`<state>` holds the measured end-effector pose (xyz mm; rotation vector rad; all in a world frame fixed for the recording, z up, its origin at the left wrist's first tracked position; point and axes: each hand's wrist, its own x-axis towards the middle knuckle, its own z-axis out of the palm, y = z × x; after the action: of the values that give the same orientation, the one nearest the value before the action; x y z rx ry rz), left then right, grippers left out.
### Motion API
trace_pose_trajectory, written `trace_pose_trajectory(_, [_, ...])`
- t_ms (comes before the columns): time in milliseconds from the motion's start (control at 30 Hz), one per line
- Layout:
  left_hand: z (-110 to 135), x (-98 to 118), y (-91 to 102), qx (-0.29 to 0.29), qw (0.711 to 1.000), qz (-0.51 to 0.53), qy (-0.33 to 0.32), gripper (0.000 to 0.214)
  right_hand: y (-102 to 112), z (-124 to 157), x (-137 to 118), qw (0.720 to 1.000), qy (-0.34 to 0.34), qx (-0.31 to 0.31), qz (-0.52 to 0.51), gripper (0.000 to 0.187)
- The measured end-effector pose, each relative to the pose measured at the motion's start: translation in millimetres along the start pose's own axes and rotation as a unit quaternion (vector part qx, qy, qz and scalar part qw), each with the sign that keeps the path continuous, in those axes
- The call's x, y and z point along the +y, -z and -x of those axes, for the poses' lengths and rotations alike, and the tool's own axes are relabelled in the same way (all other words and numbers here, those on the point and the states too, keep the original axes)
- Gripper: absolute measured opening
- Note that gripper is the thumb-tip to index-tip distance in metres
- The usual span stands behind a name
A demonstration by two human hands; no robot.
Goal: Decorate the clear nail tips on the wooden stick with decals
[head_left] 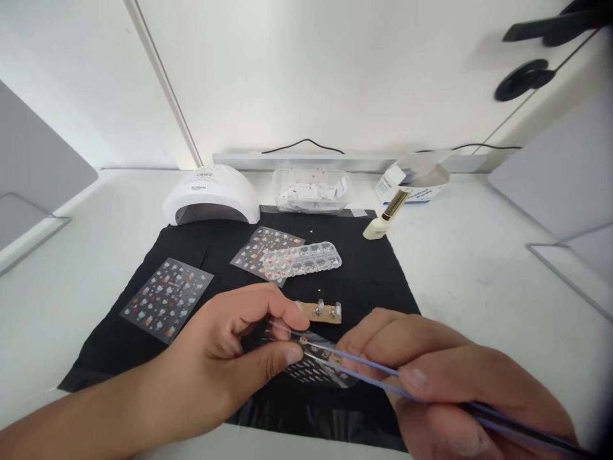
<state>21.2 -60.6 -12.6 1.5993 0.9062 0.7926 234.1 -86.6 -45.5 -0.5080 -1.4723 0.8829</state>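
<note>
Between its thumb and forefinger, my left hand (234,351) pinches the edge of a clear sticker sheet (316,370) with small colourful designs. Blue tweezers (378,378) lie in the grip of my right hand (460,383). Their two tips are apart and point left, over the sheet and close to my left thumb. Whether they touch a sticker is too small to tell. Just behind the sheet is a brown cardboard strip (325,313) bearing a few clear nail tips, its left end hidden by my left fingers.
A black mat (230,255) covers the white table (460,255). On it lie two sticker sheets (167,297) and a clear compartment case (304,260) of small decorations. Behind stand a white nail lamp (213,195), a plastic tub (311,190), a gold-capped bottle (387,216) and a box (414,179).
</note>
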Motion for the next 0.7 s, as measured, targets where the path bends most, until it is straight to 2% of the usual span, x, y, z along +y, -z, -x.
trace_pose_trajectory(233, [1.8,1.7,-2.2,-0.025,0.999,-0.008,0.045,0.001,-3.4,-9.1,-3.3,0.998,-0.038,0.029,-0.033,0.020])
trace_pose_trajectory(700, [6.5,1.0,-2.3,-0.072,0.993,-0.021,0.089,0.008,-0.3,-9.6,-8.3,0.994,-0.087,0.006,-0.071,0.021])
